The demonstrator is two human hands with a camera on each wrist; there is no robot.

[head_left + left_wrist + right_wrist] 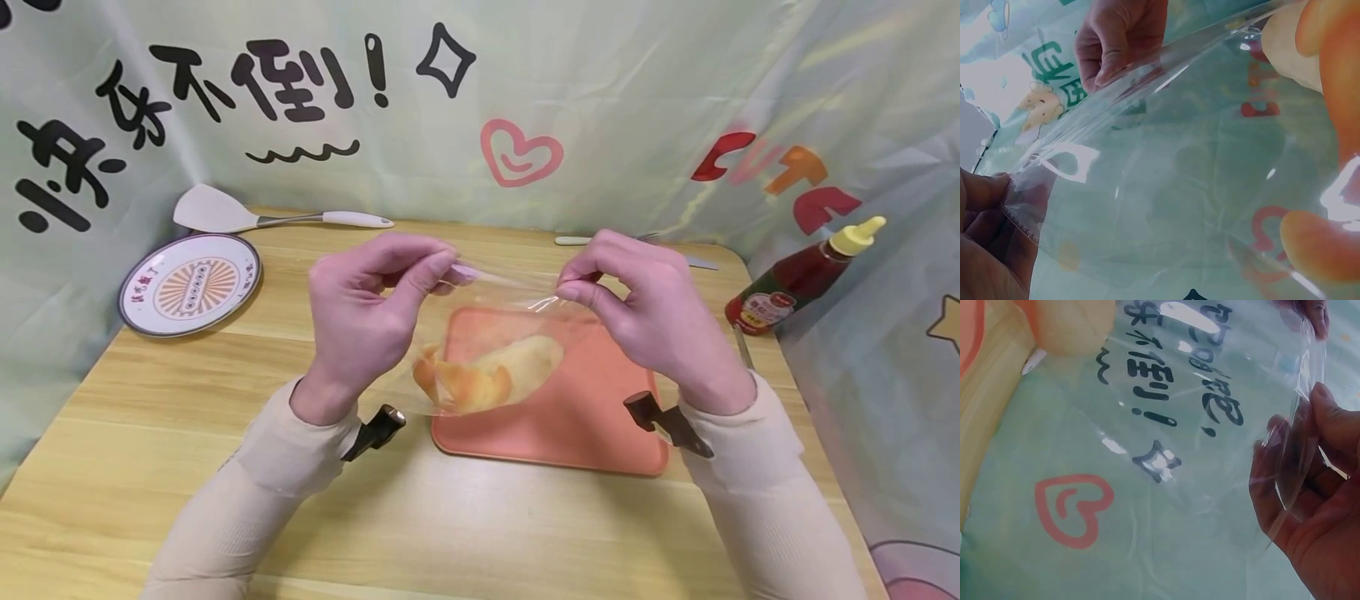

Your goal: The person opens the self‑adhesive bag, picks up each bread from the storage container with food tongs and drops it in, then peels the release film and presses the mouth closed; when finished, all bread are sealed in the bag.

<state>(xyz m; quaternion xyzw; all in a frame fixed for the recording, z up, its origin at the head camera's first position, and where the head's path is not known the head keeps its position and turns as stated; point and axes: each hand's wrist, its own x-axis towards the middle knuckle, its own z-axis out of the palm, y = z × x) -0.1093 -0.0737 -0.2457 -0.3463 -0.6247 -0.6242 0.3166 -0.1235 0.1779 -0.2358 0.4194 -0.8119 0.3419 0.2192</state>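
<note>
A clear plastic bag (498,321) hangs between my two hands, with a golden-brown and pale bread roll (480,383) inside its lower part. My left hand (367,312) pinches the bag's top edge at the left between thumb and fingers. At the right end of that edge, my right hand (637,308) pinches the film too. The left wrist view shows the transparent film (1166,169) stretched between both hands. Underneath the bag, a coral cutting board (585,425) lies on the wooden table.
A round white plate (168,287) stands at the left, with a white spatula (217,210) behind it. At the right edge is a red sauce bottle (791,283) with a yellow cap. A white-handled utensil (572,240) lies behind my right hand. Fabric (622,108) walls the table.
</note>
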